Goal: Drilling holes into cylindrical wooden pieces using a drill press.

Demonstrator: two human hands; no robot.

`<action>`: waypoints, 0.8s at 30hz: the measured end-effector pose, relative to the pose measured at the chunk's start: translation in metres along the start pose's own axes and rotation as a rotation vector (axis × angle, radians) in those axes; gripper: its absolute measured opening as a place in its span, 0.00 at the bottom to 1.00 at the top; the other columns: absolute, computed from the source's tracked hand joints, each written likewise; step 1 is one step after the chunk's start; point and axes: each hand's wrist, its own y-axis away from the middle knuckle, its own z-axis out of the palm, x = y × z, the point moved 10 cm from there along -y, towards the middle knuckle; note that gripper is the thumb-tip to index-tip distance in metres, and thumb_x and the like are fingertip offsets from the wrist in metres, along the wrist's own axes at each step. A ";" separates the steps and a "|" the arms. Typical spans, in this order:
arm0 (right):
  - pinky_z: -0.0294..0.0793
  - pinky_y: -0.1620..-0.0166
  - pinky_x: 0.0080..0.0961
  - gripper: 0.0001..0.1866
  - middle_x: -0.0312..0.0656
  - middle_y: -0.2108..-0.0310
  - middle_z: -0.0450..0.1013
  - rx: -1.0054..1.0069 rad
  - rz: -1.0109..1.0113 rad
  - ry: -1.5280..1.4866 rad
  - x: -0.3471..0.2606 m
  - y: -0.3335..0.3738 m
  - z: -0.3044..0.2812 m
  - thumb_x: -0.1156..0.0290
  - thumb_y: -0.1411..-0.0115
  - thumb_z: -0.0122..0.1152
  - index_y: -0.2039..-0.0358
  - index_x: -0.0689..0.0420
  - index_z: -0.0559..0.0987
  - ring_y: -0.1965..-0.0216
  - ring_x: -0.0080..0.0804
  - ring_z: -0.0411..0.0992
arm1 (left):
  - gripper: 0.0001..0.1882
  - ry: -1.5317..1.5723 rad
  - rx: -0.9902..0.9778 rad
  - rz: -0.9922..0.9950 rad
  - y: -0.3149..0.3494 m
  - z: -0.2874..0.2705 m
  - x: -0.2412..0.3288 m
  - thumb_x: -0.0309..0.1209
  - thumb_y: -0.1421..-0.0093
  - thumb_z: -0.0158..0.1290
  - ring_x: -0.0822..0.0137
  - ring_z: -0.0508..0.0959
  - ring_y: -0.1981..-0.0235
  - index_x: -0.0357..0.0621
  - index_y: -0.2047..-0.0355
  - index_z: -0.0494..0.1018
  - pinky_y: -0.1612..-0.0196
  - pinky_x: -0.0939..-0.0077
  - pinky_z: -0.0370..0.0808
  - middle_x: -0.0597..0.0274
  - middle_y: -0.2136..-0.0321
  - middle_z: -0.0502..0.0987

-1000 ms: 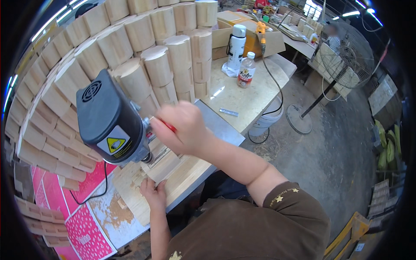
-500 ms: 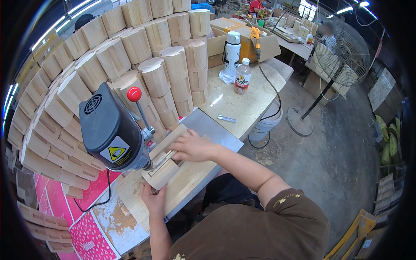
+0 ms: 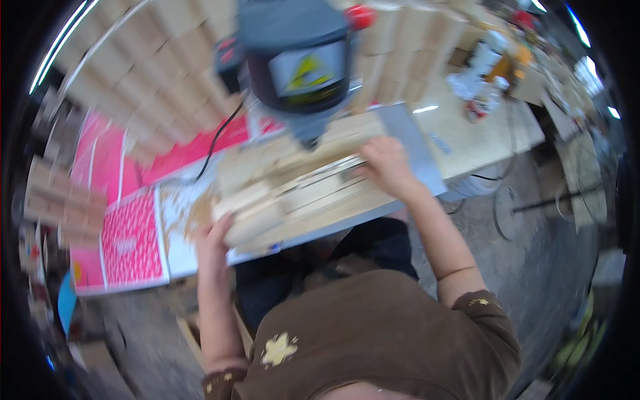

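Observation:
My left hand (image 3: pixel 212 245) is closed on a pale, rounded wooden block (image 3: pixel 257 219) at the left end of a wooden jig. The thumb lies along the block's near left side; the other fingers are mostly hidden. My right hand (image 3: pixel 387 163) rests at the right part of the jig (image 3: pixel 320 197), its fingers curled by a metal-edged slot; what they hold is hidden and blurred. Above the jig's far side hangs the chuck of a dark grey bench drill (image 3: pixel 293 67) with a yellow warning sign and a red-knobbed lever (image 3: pixel 361 16).
Stacked wooden blocks (image 3: pixel 153 73) form a wall behind the drill. Pink printed sheets (image 3: pixel 133 243) and sawdust (image 3: pixel 200 213) lie at left. A white flask (image 3: pixel 490 50) and a bottle (image 3: pixel 483 103) stand at the right back. A black cord (image 3: pixel 219 140) hangs from the drill.
The view has swung left and is blurred. The wooden block has slid left along the jig with my left hand, away from the drill chuck. My right hand stays at the jig's right part.

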 end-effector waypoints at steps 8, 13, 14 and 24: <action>0.60 0.52 0.37 0.16 0.39 0.68 0.68 -0.023 -0.028 -0.113 -0.015 -0.001 -0.005 0.66 0.56 0.66 0.66 0.55 0.74 0.59 0.40 0.66 | 0.21 -0.065 -0.088 -0.191 -0.010 0.039 -0.040 0.42 0.49 0.62 0.78 0.68 0.86 0.33 0.76 0.73 0.83 0.85 0.63 0.65 0.84 0.71; 0.60 0.50 0.39 0.16 0.38 0.67 0.68 -0.001 -0.026 -0.084 -0.023 0.001 -0.002 0.68 0.56 0.66 0.65 0.54 0.74 0.59 0.40 0.66 | 0.21 -0.101 -0.274 -0.184 -0.009 0.101 -0.049 0.43 0.51 0.64 0.78 0.68 0.82 0.36 0.74 0.72 0.77 0.85 0.65 0.67 0.83 0.70; 0.60 0.49 0.40 0.17 0.38 0.67 0.68 0.024 -0.022 -0.056 -0.024 0.003 -0.003 0.68 0.57 0.66 0.65 0.54 0.74 0.59 0.40 0.66 | 0.21 -0.100 -0.276 -0.183 -0.009 0.104 -0.052 0.43 0.51 0.64 0.78 0.68 0.82 0.36 0.74 0.72 0.77 0.85 0.65 0.67 0.83 0.70; 0.67 0.54 0.37 0.23 0.40 0.65 0.70 0.112 0.083 -0.095 0.007 -0.007 -0.004 0.72 0.61 0.68 0.60 0.53 0.77 0.60 0.41 0.67 | 0.34 -0.662 -0.166 0.813 0.013 0.129 -0.006 0.33 0.62 0.69 0.60 0.71 0.58 0.36 0.53 0.69 0.54 0.65 0.68 0.53 0.55 0.71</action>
